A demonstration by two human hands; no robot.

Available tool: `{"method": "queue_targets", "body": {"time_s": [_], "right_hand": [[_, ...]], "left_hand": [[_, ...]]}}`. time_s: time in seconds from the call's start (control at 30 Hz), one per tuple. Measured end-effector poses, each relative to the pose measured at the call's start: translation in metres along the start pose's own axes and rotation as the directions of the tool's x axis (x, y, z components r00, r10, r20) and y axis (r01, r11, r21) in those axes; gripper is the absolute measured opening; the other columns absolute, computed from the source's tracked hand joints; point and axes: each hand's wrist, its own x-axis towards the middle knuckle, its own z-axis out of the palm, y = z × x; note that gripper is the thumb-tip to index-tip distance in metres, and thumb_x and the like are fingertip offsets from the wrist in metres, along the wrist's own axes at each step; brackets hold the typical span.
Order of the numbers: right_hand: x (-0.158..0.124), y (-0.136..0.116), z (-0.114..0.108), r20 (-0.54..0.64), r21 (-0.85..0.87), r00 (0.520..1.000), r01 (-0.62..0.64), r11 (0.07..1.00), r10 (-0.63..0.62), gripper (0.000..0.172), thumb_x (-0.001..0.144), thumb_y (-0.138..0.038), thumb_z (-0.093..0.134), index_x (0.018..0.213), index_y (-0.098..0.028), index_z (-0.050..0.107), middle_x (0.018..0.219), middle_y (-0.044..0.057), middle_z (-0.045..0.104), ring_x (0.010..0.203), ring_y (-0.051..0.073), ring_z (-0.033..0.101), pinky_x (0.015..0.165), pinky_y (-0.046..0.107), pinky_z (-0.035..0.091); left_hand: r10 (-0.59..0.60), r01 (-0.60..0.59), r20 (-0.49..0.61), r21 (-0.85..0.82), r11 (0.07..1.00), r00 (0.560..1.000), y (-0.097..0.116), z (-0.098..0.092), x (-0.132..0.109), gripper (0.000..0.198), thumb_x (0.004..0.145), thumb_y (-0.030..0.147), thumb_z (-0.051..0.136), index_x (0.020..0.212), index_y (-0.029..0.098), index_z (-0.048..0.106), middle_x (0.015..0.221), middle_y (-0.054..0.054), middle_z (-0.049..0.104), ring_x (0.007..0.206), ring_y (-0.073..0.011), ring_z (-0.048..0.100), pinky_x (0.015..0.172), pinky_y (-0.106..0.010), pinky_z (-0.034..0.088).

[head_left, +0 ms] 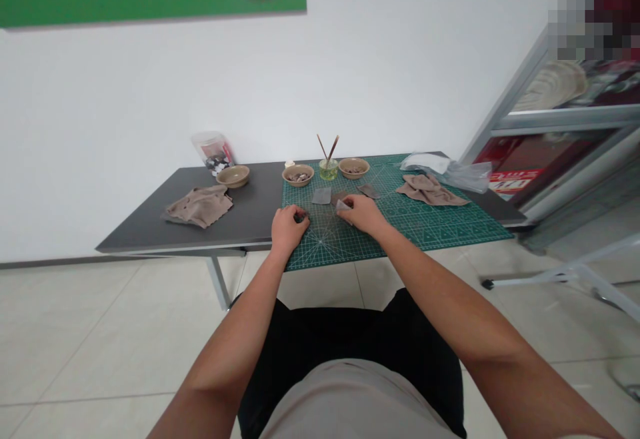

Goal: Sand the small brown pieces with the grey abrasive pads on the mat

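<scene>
My left hand (pixel 290 231) rests at the left edge of the green cutting mat (pixel 400 222). Its fingers curl toward the thumb around something small and dark that I cannot make out. My right hand (pixel 369 214) pinches a thin greyish piece (pixel 343 206) just above the mat, with part of it hidden by the fingers. Behind the hands a flat grey square (pixel 321 196) lies on the mat. Another dark grey piece (pixel 369 190) lies beyond my right hand.
Two bowls (pixel 299 175) (pixel 354 168) with small pieces flank a glass jar (pixel 329 170) holding two thin sticks. Leftward are a brown cloth (pixel 200 206), another bowl (pixel 233 176) and a clear tub (pixel 214 152). On the right lie a second cloth (pixel 431 190) and a plastic bag (pixel 455 171).
</scene>
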Motion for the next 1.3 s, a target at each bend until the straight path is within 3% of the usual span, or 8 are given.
{"method": "queue_targets", "body": {"time_s": [0.2, 0.33, 0.43, 0.63, 0.77, 1.0, 1.17, 1.3], "right_hand": [[-0.003, 0.002, 0.003, -0.151, 0.165, 0.988, 0.003, 0.986, 0.023, 0.012, 0.079, -0.031, 0.062, 0.081, -0.019, 0.062, 0.074, 0.000, 0.065, 0.069, 0.016, 0.056, 0.066, 0.027, 0.037], [-0.002, -0.003, 0.016, -0.097, 0.317, 0.995, 0.061, 0.947, -0.031, 0.008, 0.082, -0.029, 0.053, 0.083, -0.021, 0.052, 0.069, -0.004, 0.057, 0.066, 0.013, 0.051, 0.067, 0.027, 0.037], [0.001, -0.002, 0.034, -0.074, 0.389, 0.997, 0.031, 0.921, -0.002, 0.009, 0.079, -0.029, 0.053, 0.078, -0.021, 0.048, 0.071, -0.004, 0.053, 0.069, 0.013, 0.049, 0.070, 0.028, 0.037], [0.008, 0.001, 0.051, -0.022, 0.682, 0.997, -0.041, 0.730, 0.077, 0.027, 0.083, -0.044, 0.048, 0.077, -0.019, 0.057, 0.084, 0.002, 0.060, 0.087, 0.018, 0.054, 0.084, 0.032, 0.041], [0.009, 0.002, 0.060, -0.039, 0.775, 0.994, -0.037, 0.631, 0.106, 0.031, 0.068, -0.043, 0.070, 0.085, -0.020, 0.058, 0.086, 0.000, 0.061, 0.087, 0.018, 0.055, 0.085, 0.033, 0.043], [0.006, -0.005, 0.064, 0.063, 0.899, 0.993, -0.102, 0.426, 0.105, 0.062, 0.054, -0.037, 0.085, 0.103, -0.023, 0.051, 0.086, -0.001, 0.066, 0.079, 0.016, 0.059, 0.075, 0.031, 0.049], [0.006, -0.010, 0.058, 0.095, 0.859, 0.990, -0.134, 0.494, 0.102, 0.051, 0.052, -0.038, 0.086, 0.088, -0.018, 0.057, 0.084, 0.001, 0.067, 0.083, 0.016, 0.061, 0.078, 0.030, 0.048], [0.008, -0.007, 0.060, 0.099, 0.854, 0.990, -0.135, 0.503, 0.099, 0.050, 0.048, -0.039, 0.087, 0.082, -0.017, 0.058, 0.081, 0.001, 0.067, 0.078, 0.015, 0.060, 0.076, 0.030, 0.047]], "left_hand": [[-0.003, 0.000, -0.038, -0.080, 0.997, 0.999, 0.001, -0.003, 0.000, 0.004, 0.077, 0.022, 0.063, 0.074, 0.022, 0.059, 0.083, -0.004, 0.067, 0.084, -0.0230, 0.055, 0.077, -0.035, 0.041], [-0.009, 0.012, 0.014, -0.214, 0.977, 1.000, 0.010, -0.002, 0.002, 0.004, 0.075, 0.020, 0.063, 0.074, 0.021, 0.060, 0.078, -0.001, 0.064, 0.074, -0.0179, 0.055, 0.072, -0.031, 0.041], [-0.019, 0.055, 0.096, -0.387, 0.920, 0.995, 0.017, 0.005, 0.008, 0.008, 0.074, 0.026, 0.066, 0.075, 0.020, 0.061, 0.069, 0.001, 0.060, 0.065, -0.0146, 0.052, 0.064, -0.028, 0.039], [-0.042, 0.096, 0.098, -0.660, 0.745, 0.994, 0.018, 0.020, 0.019, 0.016, 0.072, 0.030, 0.069, 0.077, 0.019, 0.059, 0.063, 0.004, 0.058, 0.059, -0.0114, 0.052, 0.059, -0.024, 0.040], [-0.032, 0.154, 0.180, -0.720, 0.676, 0.983, 0.013, 0.021, 0.017, 0.019, 0.073, 0.030, 0.068, 0.084, 0.019, 0.057, 0.060, 0.003, 0.061, 0.057, -0.0134, 0.058, 0.056, -0.024, 0.042], [-0.023, 0.137, 0.165, -0.722, 0.678, 0.986, 0.012, 0.019, 0.014, 0.018, 0.071, 0.031, 0.066, 0.082, 0.020, 0.057, 0.059, 0.005, 0.057, 0.057, -0.0125, 0.056, 0.058, -0.024, 0.043], [-0.022, 0.075, 0.097, -0.579, 0.812, 0.995, 0.012, 0.018, 0.013, 0.005, 0.067, 0.023, 0.060, 0.070, 0.019, 0.057, 0.061, 0.005, 0.052, 0.059, -0.0110, 0.049, 0.060, -0.024, 0.039], [-0.017, 0.060, 0.085, -0.531, 0.845, 0.996, 0.012, 0.018, 0.011, 0.002, 0.068, 0.021, 0.059, 0.069, 0.019, 0.058, 0.062, 0.005, 0.053, 0.060, -0.0112, 0.049, 0.060, -0.024, 0.039]]}}
